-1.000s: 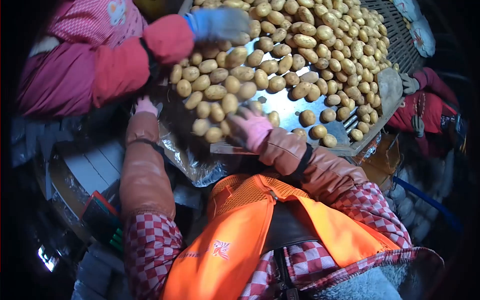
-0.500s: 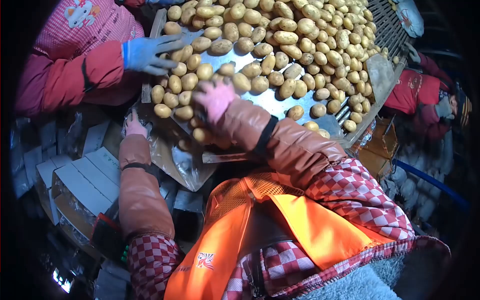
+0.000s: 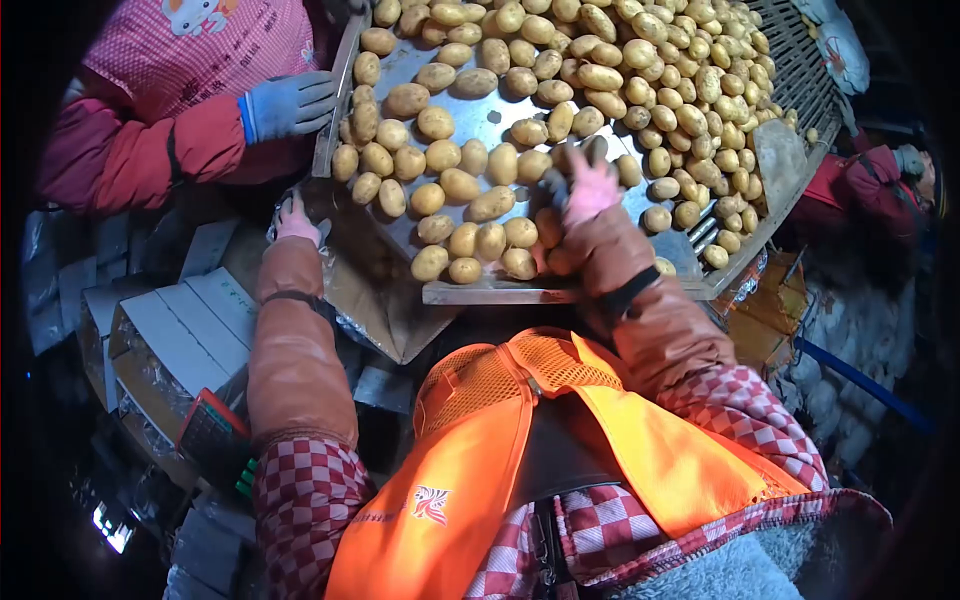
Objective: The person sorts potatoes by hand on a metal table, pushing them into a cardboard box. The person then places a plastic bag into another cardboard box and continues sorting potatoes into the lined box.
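My right hand (image 3: 592,192), in a pink glove with darker fingertips, is over the potatoes (image 3: 490,205) on the metal sorting table (image 3: 440,294). Its fingers look spread among them, slightly blurred, and the palm side is hidden. My left hand (image 3: 296,220), gloved in pink, is closed on the near-left edge of a cardboard box (image 3: 395,310) with a clear plastic liner. That box sits below the table's corner, and its inside is mostly dark. Several potatoes lie in loose rows between my right hand and the table's left rim.
A co-worker's blue-gloved hand (image 3: 290,104) rests at the table's left rim. Another person in red (image 3: 868,190) stands beyond the right side. Potatoes are heaped toward the slatted far-right section (image 3: 800,60). White cartons (image 3: 190,320) stand at lower left, an orange crate (image 3: 765,318) at right.
My right hand has moved right across the table, and potatoes have spread out near the front rim. The co-worker's hand has drawn back from the potatoes. My left hand keeps hold of the box.
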A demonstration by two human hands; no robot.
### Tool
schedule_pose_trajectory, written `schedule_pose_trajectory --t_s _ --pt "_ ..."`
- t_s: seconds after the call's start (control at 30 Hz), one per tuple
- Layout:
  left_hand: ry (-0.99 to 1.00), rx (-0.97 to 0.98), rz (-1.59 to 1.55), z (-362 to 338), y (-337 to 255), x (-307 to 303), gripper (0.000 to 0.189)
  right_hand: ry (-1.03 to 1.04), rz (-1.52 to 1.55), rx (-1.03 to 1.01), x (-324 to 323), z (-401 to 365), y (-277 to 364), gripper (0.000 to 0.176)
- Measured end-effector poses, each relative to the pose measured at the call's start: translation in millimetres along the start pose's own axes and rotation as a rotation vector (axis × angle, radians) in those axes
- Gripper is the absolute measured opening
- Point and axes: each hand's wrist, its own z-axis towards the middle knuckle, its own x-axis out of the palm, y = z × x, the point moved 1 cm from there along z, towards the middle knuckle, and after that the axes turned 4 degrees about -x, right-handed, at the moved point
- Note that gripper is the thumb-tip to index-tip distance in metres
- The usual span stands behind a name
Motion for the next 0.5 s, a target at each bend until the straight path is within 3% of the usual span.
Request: schedule_pose_trajectory --t_s 0.1,0.2,0.3,0.4,0.47,0.5 --pt "0.003 0.036 -0.009 6.8 2.7 3.7 0.101 -0.045 0.05 -0.246 20.4 -38.7 21.3 0.062" --pt "-0.17 0.201 -0.026 22.8 13.6 12.5 0.092 0.02 0.107 -0.386 18.1 -40.1 20.4 0.066" --pt "-0.071 -0.101 -0.197 26.1 -4.4 3.9 0.067 0.006 0.221 -0.547 13.5 -39.2 -0.9 0.056" --pt "-0.5 -0.172 -1.18 -23.6 -50.7 7.7 0.045 0.119 0.075 -0.335 10.3 -59.0 -9.7 0.047" --pt "-0.693 0.083 -1.314 -45.7 -86.9 27.6 0.033 0.151 0.023 -0.263 12.1 -60.7 -13.7 0.04" --pt "-0.689 0.25 -1.242 -65.2 -111.5 18.9 0.037 0.195 -0.005 -0.256 8.7 -59.8 -11.5 0.039"
